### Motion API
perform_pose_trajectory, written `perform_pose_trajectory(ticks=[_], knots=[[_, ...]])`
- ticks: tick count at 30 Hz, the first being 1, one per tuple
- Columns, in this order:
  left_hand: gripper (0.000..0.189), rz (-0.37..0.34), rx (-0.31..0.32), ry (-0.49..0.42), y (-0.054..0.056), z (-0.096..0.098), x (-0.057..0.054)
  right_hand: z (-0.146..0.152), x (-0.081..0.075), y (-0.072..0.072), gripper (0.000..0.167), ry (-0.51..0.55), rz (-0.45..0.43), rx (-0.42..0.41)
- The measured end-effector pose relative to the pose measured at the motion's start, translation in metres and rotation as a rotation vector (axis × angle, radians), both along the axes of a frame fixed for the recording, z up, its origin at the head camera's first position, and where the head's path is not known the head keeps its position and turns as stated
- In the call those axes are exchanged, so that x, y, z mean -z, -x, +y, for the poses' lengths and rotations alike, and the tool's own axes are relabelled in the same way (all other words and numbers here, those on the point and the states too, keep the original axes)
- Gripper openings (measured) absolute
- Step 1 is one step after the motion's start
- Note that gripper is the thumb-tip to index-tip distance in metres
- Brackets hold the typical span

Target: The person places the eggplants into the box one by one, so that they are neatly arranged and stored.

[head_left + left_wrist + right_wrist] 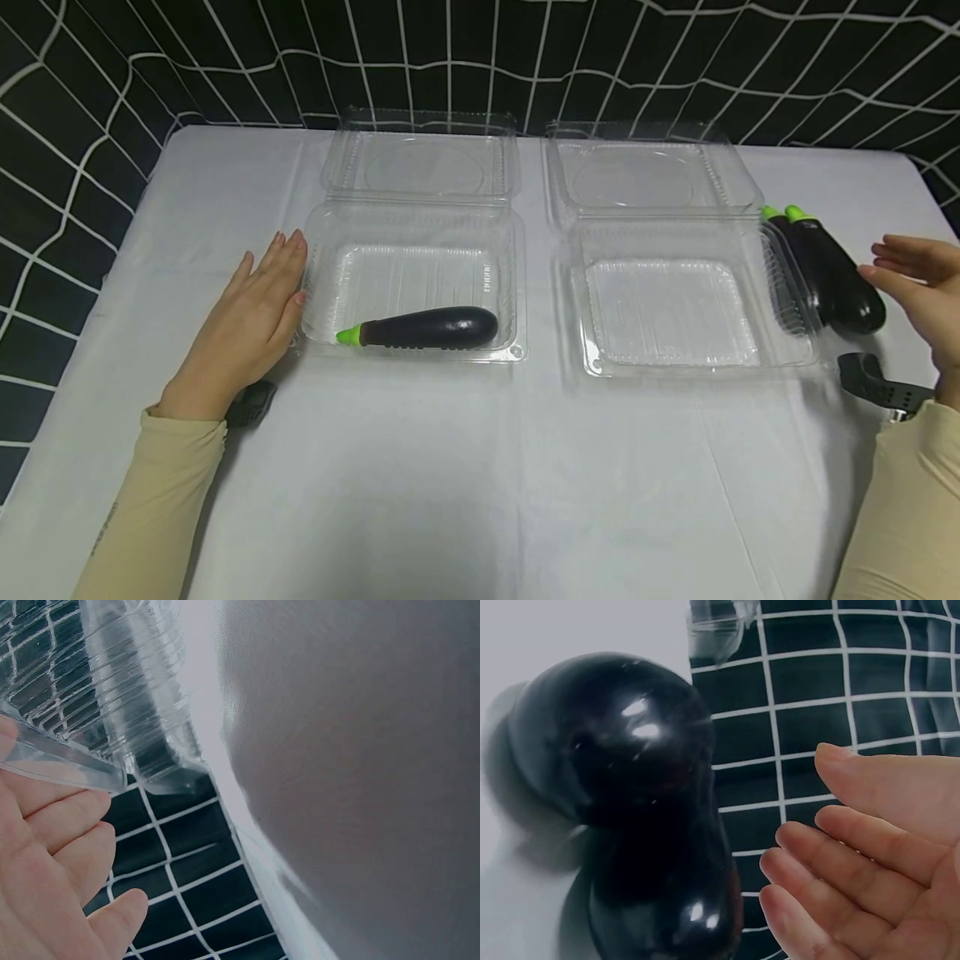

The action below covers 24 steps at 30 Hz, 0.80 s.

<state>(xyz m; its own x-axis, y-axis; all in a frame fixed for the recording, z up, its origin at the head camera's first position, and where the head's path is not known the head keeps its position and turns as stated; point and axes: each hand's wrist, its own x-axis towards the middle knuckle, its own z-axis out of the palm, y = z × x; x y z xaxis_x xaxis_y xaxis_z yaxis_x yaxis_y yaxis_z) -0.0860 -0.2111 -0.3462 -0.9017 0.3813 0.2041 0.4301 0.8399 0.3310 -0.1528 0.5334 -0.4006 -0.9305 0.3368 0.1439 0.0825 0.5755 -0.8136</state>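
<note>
My left hand (258, 312) lies along the left side of a clear plastic clamshell box (521, 292), its fingers straight and right at the rim. Inside that box, near the front, one dark eggplant (431, 327) lies sideways, its green stem end to the left. On the far right, my right hand (918, 287) holds nothing; its fingers are extended beside two more eggplants. The nearer eggplant (836, 271) shows whole, while the other eggplant (783, 250) is partly behind a second clamshell box (667, 367). The right wrist view shows a gap between my fingers (840, 847) and the glossy eggplants (622, 735).
Both boxes have their lids folded back, the left lid (423, 158) and the right lid (652, 171) lying toward the rear. A white cloth (450, 467) covers the table. Black sheeting with white grid lines (450, 67) rises behind it and along the left.
</note>
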Motion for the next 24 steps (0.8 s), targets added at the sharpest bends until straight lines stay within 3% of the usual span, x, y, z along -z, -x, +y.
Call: perform_pose_trajectory(ticks=[13, 21, 24], knots=[[0.051, -0.007, 0.002, 0.001, 0.001, 0.001, 0.0, -0.009, -0.003, -0.012, 0.042, 0.175, 0.024, -0.056], [0.051, -0.008, 0.002, 0.001, 0.0, 0.0, -0.002, -0.007, 0.003, -0.012, 0.049, -0.048, -0.145, 0.042], [0.051, -0.005, 0.002, 0.0, 0.0, 0.0, -0.001, -0.007, 0.004, -0.01, 0.051, -0.061, -0.156, 0.048]])
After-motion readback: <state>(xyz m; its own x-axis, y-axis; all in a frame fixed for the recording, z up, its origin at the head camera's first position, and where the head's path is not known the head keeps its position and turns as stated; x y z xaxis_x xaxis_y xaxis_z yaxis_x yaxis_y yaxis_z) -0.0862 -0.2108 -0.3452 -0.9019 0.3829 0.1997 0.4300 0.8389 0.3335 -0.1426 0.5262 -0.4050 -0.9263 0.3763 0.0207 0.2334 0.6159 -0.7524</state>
